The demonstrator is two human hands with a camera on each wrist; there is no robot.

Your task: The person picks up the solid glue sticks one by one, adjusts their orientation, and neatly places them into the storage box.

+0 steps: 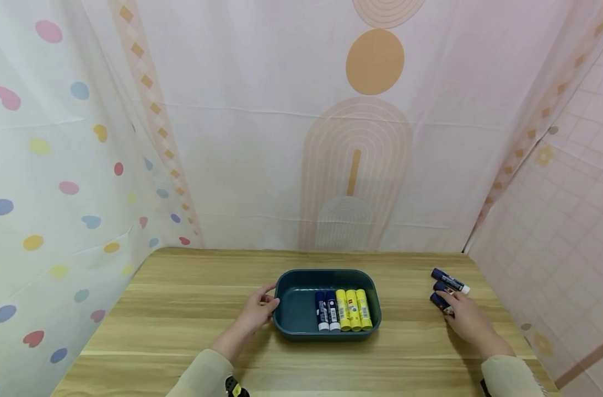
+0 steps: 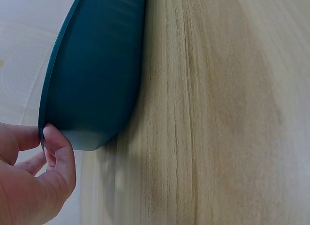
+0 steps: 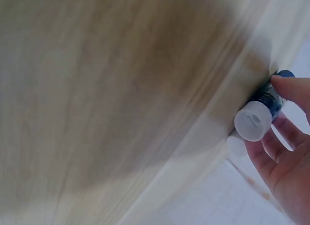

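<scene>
A dark teal tray sits on the table with two navy glue sticks and three yellow glue sticks side by side in its right part. My left hand pinches the tray's left rim between thumb and fingers; the left wrist view shows this hand at the tray's wall. Far to the right, three navy glue sticks lie close together. My right hand holds the nearest glue stick; its white end faces the camera in the right wrist view, with thumb and fingers on either side.
Behind the held one lie the other loose glue sticks, the farthest with its white end to the right. Patterned curtains rise along the back and sides of the wooden table.
</scene>
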